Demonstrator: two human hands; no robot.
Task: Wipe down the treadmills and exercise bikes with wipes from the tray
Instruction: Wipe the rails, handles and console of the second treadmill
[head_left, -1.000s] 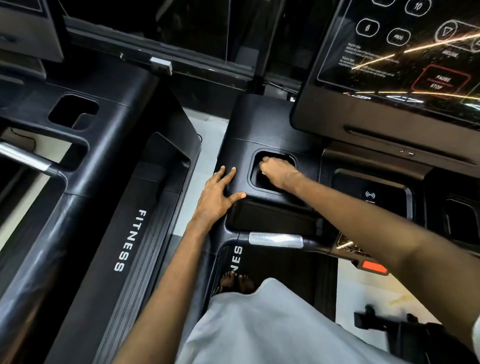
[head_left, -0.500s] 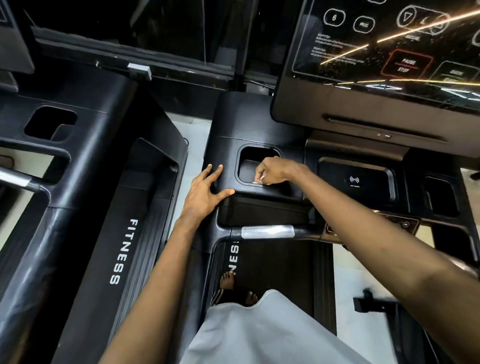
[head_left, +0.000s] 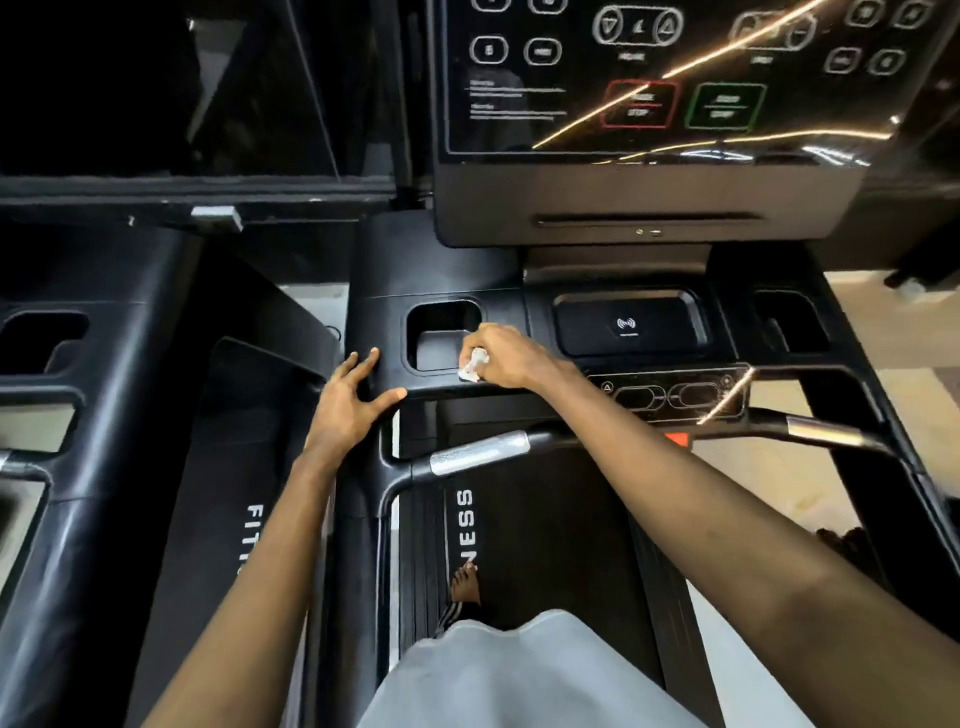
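The person stands on a black treadmill (head_left: 431, 260) in a dim room. The top of the treadmill is smooth, shiny and dark.

The right hand (head_left: 506, 356) is curled round a small scrunched white wipe (head_left: 474, 362). It holds the wipe at the front right edge of a square cup pocket (head_left: 441, 332), and the wipe seems to touch the rim there. The left hand (head_left: 353, 400) is spread wide and lies flat on the left corner of the top, just beside the pocket. It holds nothing.

A big screen (head_left: 649, 78) stands behind the hands. It shows drawn buttons, 1 red box and 1 green box, and bright streaks of light shine on it. Right of the pocket is a flat pad (head_left: 628, 325) with a little wave sign. At the far right is 1 more pocket (head_left: 789, 322).

Below the hands, a bar has a silver grip (head_left: 478, 453). Under it is the dark belt (head_left: 545, 519), with 1 foot (head_left: 464, 584) on it and grey cloth (head_left: 519, 675) nearer the camera.

A 2nd black treadmill (head_left: 104, 415) stands close on the left. Pale floor (head_left: 753, 478) shows on the right.
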